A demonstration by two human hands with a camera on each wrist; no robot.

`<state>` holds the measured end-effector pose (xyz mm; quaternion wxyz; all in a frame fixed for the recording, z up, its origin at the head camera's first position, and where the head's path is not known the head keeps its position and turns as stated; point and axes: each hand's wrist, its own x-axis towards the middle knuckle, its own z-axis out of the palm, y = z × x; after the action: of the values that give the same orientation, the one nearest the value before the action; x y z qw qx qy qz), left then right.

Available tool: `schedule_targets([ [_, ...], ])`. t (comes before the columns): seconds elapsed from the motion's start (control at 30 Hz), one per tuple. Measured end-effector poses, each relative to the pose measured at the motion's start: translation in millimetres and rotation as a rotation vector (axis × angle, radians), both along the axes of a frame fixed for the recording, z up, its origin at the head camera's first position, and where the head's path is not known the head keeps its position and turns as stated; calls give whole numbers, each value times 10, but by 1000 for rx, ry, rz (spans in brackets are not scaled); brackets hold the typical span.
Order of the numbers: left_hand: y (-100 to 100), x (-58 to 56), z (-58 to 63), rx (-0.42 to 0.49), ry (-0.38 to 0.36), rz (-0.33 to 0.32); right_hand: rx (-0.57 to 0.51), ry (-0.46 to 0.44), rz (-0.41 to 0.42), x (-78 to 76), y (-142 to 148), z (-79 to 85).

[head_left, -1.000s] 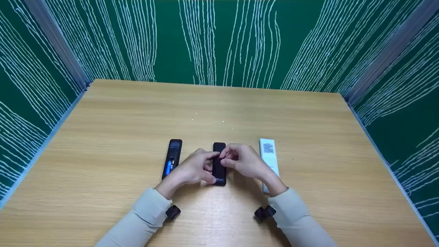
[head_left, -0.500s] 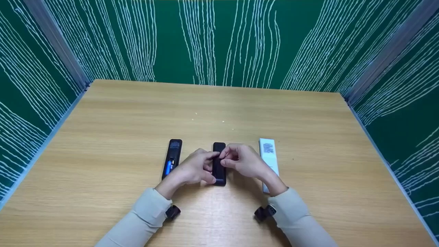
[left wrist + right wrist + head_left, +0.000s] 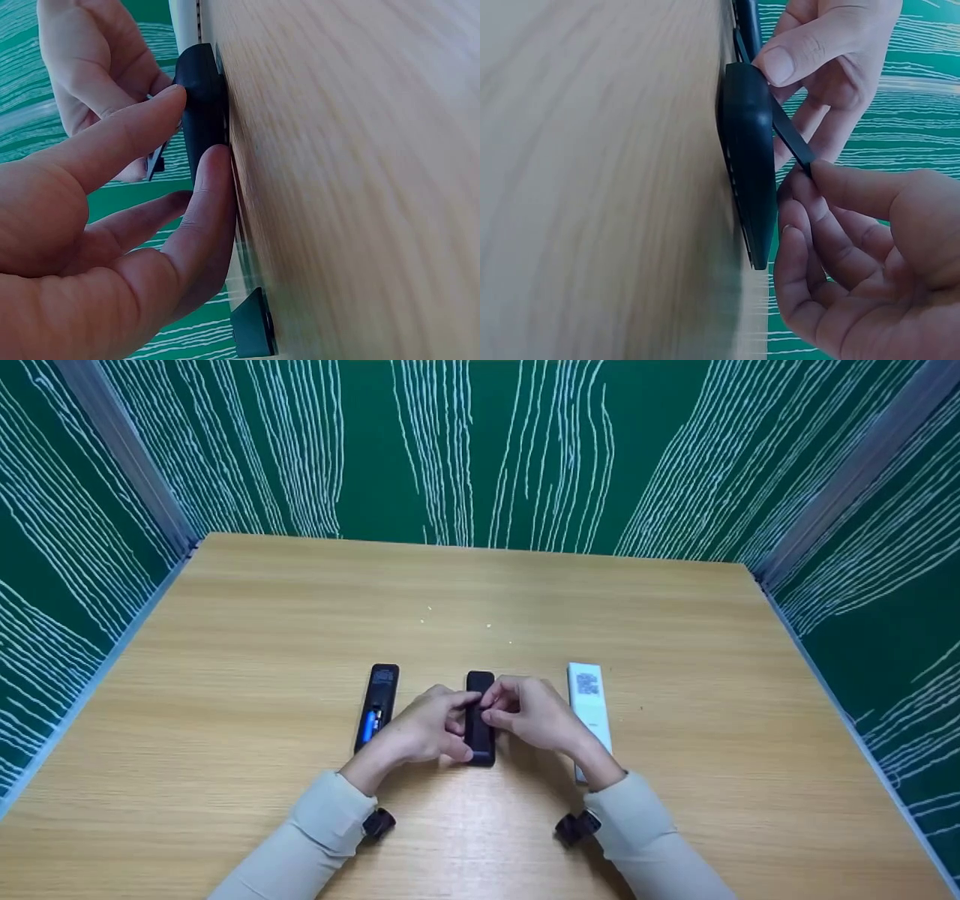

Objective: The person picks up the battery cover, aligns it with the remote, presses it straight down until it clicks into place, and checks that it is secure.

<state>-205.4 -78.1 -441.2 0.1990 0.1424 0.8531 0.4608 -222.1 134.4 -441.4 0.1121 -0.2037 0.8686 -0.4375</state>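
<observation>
While our head view has the middle remote [image 3: 480, 739] between the left one [image 3: 382, 686] and right one [image 3: 589, 705], left-wrist shows the left hand [image 3: 112, 289] gripping it, and right-wrist the right hand [image 3: 892, 277] pinching its tilted lid [image 3: 790, 139], so opening or closing looks unfinished.

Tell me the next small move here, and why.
I'd probably have the right hand lift the thin black strip clear of the middle remote: the strip stands tilted from it, the right hand pinches its end, and the left hand steadies the remote. What lies beneath is hidden in these views, so lifting should show it.
</observation>
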Motion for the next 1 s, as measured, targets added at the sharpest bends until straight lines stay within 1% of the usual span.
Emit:
schedule_targets([
  [0.23, -3, 3, 0, -1, 5, -4, 14, 0, -23, 0, -21, -21],
  [0.67, 12, -10, 4, 13, -41, 9, 31, -15, -75, 2, -46, -23],
  [0.77, 11, -9, 4, 12, -41, 11, 29, -8, -71, -2, -48, -31],
  [1.0, 0, -7, -2, 28, -23, 7, 51, 46, -38, -39, -58, -20],
])
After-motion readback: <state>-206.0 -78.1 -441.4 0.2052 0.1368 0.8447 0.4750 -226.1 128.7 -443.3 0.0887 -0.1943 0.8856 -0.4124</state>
